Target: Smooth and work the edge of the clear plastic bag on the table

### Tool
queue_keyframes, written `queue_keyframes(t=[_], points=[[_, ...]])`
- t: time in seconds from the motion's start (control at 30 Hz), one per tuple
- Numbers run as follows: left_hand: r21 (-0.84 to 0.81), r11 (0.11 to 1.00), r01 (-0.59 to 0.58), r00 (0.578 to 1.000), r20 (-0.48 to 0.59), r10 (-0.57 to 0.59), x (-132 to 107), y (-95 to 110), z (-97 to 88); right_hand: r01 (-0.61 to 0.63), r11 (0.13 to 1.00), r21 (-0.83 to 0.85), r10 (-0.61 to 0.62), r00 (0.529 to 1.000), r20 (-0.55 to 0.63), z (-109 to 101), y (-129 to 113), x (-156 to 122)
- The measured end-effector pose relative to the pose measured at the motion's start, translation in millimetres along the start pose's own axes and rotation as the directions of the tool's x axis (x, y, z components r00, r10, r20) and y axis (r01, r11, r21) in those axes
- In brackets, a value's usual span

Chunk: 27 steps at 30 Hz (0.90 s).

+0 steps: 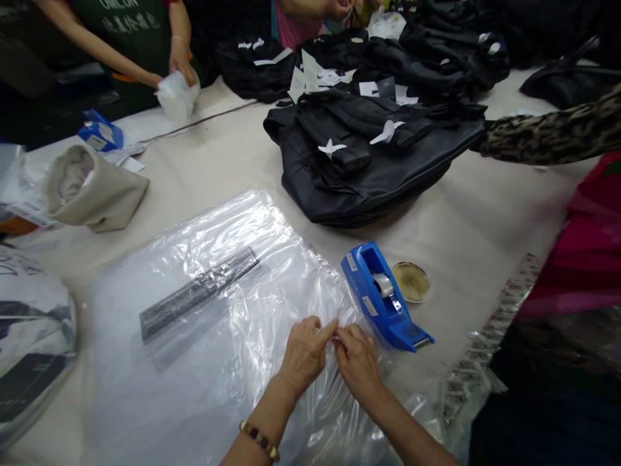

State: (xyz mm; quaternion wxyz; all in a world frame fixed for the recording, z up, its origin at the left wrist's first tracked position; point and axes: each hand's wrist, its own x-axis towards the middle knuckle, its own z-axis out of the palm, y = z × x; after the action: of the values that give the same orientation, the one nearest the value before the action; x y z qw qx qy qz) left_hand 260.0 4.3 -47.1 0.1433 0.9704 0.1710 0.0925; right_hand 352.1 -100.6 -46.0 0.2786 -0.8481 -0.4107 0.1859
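Note:
A stack of large clear plastic bags [194, 382] lies flat, with a dark striped printed panel [198, 294] on it. My left hand [306, 353] is closed at the right edge of the stack, its index finger reaching toward the other hand. Close beside it, my right hand [358, 362] pinches the plastic at the same edge. The fingertips almost meet, and thin film bunches under them. Just beyond my right hand stands a blue tape dispenser [356, 265] with a roll of clear tape, beside a round shallow dish [411, 282] with a yellowish inside.
Black bags [330, 188] with white paper pieces lie across the table [194, 168]. A beige fabric pouch [116, 194] and a blue box [99, 133] sit left. One person's hands [182, 68] hold white plastic; another person's leopard-print sleeve [548, 136] reaches in from the right.

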Motion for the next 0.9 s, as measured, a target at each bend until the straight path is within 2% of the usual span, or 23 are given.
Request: queue_keyframes(t=[0.2,0.3,0.37,0.47,0.63,0.77,0.9], points=[[0.052,0.998,-0.034,0.999,-0.028,0.036,2,-3,3.3,0.058,0.992,0.113,-0.059,0.998,0.009,-7,7,1],[0.074,0.997,-0.028,0.998,-0.053,0.032,2,-2,5.3,0.055,0.978,0.201,-0.035,0.994,-0.102,-12,12,8],[0.062,0.998,-0.014,0.993,-0.119,0.021,1,-2,7.0,0.041,0.980,0.194,-0.007,0.984,-0.176,-13,14,14],[-0.003,1.000,0.000,0.975,-0.220,-0.001,0,-3,10.3,0.039,0.985,0.167,-0.004,0.979,-0.202,-11,16,19],[-0.085,0.996,0.020,0.965,-0.260,-0.041,-2,-5,14.2,0.061,0.986,0.152,-0.022,0.968,-0.251,-9,15,18],[-0.129,0.989,0.066,0.957,-0.272,-0.100,-7,-6,6.8,0.067,0.986,0.152,-0.024,0.963,-0.269,-13,11,15],[-0.139,0.980,0.145,0.927,-0.327,-0.184,-15,-9,-9.0,0.069,0.991,0.116,-0.036,0.963,-0.266,-15,12,13]])
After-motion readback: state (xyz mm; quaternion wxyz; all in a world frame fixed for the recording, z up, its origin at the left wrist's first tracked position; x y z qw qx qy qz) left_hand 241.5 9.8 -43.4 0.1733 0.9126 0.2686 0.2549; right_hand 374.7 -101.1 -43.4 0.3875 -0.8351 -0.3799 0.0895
